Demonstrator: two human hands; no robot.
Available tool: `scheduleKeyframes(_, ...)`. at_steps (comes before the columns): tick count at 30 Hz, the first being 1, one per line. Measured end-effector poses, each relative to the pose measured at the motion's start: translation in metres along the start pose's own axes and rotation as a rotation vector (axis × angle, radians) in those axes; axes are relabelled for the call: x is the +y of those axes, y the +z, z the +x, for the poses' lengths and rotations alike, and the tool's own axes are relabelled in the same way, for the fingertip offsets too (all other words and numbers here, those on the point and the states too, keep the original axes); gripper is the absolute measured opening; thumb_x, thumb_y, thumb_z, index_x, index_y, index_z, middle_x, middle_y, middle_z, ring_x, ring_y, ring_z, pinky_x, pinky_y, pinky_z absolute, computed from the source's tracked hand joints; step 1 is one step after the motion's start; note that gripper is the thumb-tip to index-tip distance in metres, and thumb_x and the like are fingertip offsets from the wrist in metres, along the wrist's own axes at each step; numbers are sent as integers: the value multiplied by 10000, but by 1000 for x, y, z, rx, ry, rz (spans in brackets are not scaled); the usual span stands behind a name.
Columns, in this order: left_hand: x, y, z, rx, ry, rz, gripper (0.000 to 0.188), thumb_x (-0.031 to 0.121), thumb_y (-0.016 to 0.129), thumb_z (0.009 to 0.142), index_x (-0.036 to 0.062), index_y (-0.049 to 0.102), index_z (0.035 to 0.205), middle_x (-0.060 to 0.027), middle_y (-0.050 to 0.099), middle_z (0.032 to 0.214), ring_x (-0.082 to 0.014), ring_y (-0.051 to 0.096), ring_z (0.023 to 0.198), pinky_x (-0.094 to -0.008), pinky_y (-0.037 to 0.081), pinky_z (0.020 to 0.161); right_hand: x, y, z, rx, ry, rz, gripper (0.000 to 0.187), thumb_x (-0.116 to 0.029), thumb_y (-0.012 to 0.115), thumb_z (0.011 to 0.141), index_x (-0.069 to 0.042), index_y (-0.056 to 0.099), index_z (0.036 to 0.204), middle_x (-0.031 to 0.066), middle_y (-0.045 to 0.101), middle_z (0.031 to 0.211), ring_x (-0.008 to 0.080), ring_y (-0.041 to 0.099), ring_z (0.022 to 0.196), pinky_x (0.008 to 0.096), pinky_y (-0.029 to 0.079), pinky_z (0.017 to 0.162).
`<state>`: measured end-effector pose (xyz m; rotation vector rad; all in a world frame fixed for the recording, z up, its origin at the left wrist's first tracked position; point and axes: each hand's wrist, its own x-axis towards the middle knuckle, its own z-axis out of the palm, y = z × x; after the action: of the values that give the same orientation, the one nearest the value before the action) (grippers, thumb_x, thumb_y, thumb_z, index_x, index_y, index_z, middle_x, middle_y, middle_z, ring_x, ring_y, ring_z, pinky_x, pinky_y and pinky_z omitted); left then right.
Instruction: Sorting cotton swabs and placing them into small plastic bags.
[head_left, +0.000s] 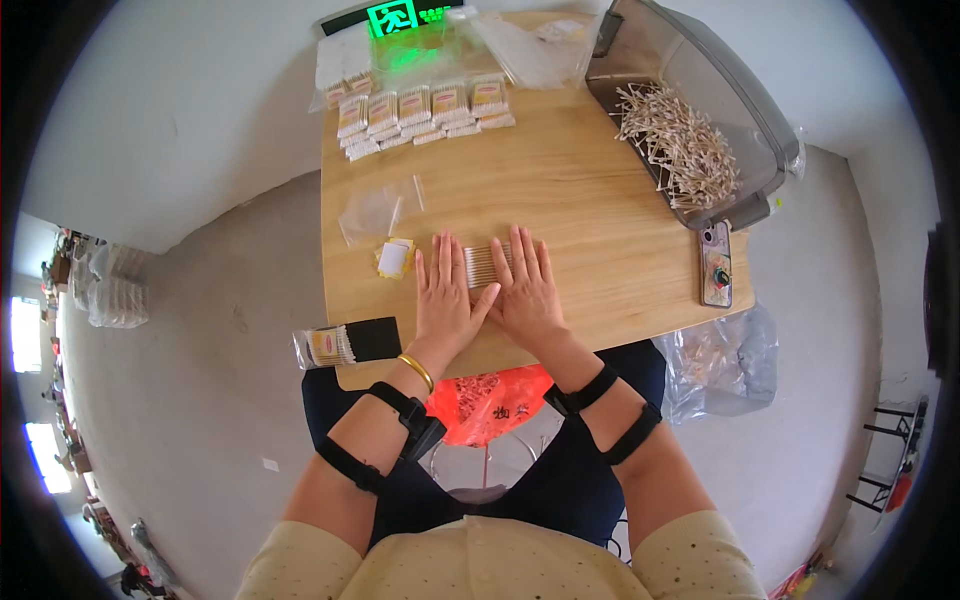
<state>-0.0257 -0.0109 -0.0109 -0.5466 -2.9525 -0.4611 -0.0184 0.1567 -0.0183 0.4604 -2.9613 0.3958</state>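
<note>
My left hand [447, 297] and my right hand [527, 297] lie flat on the table near its front edge, fingers stretched out and thumbs close together. Between them is a row of cotton swabs [481, 267], laid side by side; the fingers of both hands border its ends, and the right fingers partly hide it. A small stack of white and yellow cards [395, 258] sits just left of my left hand. Beyond the cards lie clear plastic bags [380, 212].
Filled swab packs [414, 107] stand in rows at the back left. A grey translucent bin [690, 40] holds loose swabs at the back right, with a phone [715, 265] nearby. At the front left, a swab pack [328, 346] lies by a black pad [374, 339].
</note>
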Motion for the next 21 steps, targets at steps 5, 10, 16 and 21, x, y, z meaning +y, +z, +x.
scheduleKeyframes(5, 2, -1, -4, -38, 36, -25, 787, 556, 385, 1062, 34, 252, 1637, -198, 233, 1700, -335, 165, 1596, -555, 52, 1285, -2, -3, 0, 2, 6, -5, 845, -534, 519, 985, -32, 285, 1623, 270, 182, 1693, 395, 122, 1596, 552, 95, 1291)
scheduleKeyframes(10, 0, -2, -3, -60, 26, -26, 793, 571, 402, 1055, 28, 292, 1622, -181, 230, 1706, -337, 178, 1592, -565, 64, 1283, -2, -1, 1, -29, 15, -45, 843, -542, 513, 985, -50, 281, 1629, 267, 179, 1696, 386, 120, 1599, 553, 91, 1290)
scheduleKeyframes(16, 1, -3, -1, -41, 23, -61, 759, 538, 406, 1065, 38, 282, 1623, -180, 261, 1692, -333, 186, 1591, -564, 69, 1282, 0, 1, 0, 5, 8, -30, 876, -557, 525, 967, -54, 267, 1636, 260, 166, 1703, 383, 116, 1601, 550, 85, 1292)
scheduleKeyframes(21, -1, -18, -12, 22, -2, -226, 764, 514, 425, 1069, 24, 245, 1627, -191, 255, 1692, -348, 202, 1583, -557, 85, 1283, -3, -2, 3, -62, 20, -87, 937, -637, 524, 959, -53, 254, 1640, 253, 162, 1706, 381, 112, 1601, 544, 78, 1292)
